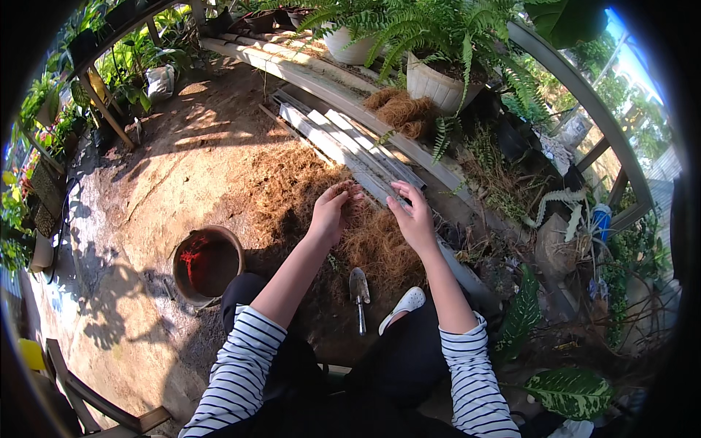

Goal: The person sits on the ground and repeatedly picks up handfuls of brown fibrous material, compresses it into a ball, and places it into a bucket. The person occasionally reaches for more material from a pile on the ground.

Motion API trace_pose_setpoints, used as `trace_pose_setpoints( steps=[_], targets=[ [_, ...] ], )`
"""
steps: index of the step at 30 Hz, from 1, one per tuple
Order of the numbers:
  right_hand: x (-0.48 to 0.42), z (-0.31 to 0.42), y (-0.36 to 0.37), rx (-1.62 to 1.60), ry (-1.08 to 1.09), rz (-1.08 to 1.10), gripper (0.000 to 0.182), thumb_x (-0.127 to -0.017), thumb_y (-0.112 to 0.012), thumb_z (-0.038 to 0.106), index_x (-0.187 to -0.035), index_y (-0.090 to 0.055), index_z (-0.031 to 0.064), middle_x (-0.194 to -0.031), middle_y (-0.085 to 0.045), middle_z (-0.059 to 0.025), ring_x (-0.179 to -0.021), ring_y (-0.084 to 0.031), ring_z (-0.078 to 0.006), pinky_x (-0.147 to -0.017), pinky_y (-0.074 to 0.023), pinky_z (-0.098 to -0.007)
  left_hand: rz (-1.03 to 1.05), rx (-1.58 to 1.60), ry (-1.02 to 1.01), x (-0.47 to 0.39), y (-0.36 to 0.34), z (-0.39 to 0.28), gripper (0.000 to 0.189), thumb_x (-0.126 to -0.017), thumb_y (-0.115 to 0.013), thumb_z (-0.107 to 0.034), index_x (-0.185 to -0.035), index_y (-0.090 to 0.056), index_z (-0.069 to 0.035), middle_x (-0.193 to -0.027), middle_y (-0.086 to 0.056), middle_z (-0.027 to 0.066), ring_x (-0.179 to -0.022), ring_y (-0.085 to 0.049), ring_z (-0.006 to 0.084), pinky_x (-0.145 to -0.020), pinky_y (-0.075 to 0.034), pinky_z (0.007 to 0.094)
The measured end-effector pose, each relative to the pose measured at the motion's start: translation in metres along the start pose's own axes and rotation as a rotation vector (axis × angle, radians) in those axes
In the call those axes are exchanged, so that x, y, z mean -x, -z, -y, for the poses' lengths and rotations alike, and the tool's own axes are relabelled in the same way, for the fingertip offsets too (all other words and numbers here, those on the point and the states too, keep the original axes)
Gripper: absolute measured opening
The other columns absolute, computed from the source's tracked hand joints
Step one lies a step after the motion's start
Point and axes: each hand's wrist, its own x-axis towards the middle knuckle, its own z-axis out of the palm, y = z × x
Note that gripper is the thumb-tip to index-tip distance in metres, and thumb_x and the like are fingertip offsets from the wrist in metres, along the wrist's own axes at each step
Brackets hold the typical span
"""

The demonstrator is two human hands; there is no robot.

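Observation:
Brown coconut fibre (378, 246) lies in a loose heap below my hands, and more fibre (290, 186) is spread on the ground to the left. My left hand (331, 211) is over the heap with its fingers curled around a small tuft of fibre. To its right, my right hand (411, 211) has its thumb and fingers apart, with nothing visible between them. A metal hand trowel (359, 290) lies near my shoe, blade towards the fibre. At the left stands a round bucket (208, 265) with something red inside.
Long metal channels (339, 139) lie beside a slatted bench (306, 82). On the bench are a white fern pot (438, 82) and a fibre clump (402, 112). Dry plant debris and a variegated leaf (569, 391) are at the right.

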Motion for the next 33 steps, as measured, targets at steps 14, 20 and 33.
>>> trace_pose_setpoints(
  steps=[14, 20, 33],
  targets=[
    [0.012, -0.003, -0.038, -0.86, -0.367, 0.236, 0.036, -0.089, -0.058, 0.013, -0.122, -0.049, 0.0014, -0.107, -0.059, -0.0034, -0.096, -0.057, -0.0096, -0.079, -0.0505, -0.0262, 0.185, -0.087, -0.113, 0.017, -0.008, 0.011, 0.028, -0.095, -0.043, -0.015, -0.118, -0.051, -0.001, -0.113, -0.058, 0.0085, -0.1, -0.056, 0.0163, -0.088, -0.045, 0.0311],
    [0.01, -0.004, -0.049, -0.912, -0.504, 0.125, 0.022, -0.087, -0.06, 0.008, -0.107, -0.056, 0.003, -0.101, -0.061, -0.0044, -0.092, -0.06, -0.0113, -0.081, -0.0493, -0.0262, 0.164, -0.155, -0.061, 0.01, 0.005, 0.018, 0.031, -0.094, -0.044, -0.014, -0.121, -0.051, 0.0, -0.114, -0.057, 0.008, -0.104, -0.052, 0.0139, -0.09, -0.041, 0.0281],
    [-0.008, -0.018, -0.032, -0.948, -0.514, -0.107, 0.013, -0.082, -0.064, 0.006, -0.094, -0.057, 0.0082, -0.088, -0.064, -0.0017, -0.076, -0.06, -0.009, -0.068, -0.0486, -0.0218, -0.203, -0.187, 0.094, 0.026, 0.017, -0.007, 0.057, -0.075, -0.057, -0.038, -0.126, -0.049, -0.017, -0.136, -0.032, 0.0121, -0.133, -0.016, 0.026, -0.105, -0.017, 0.0504]
  ],
)
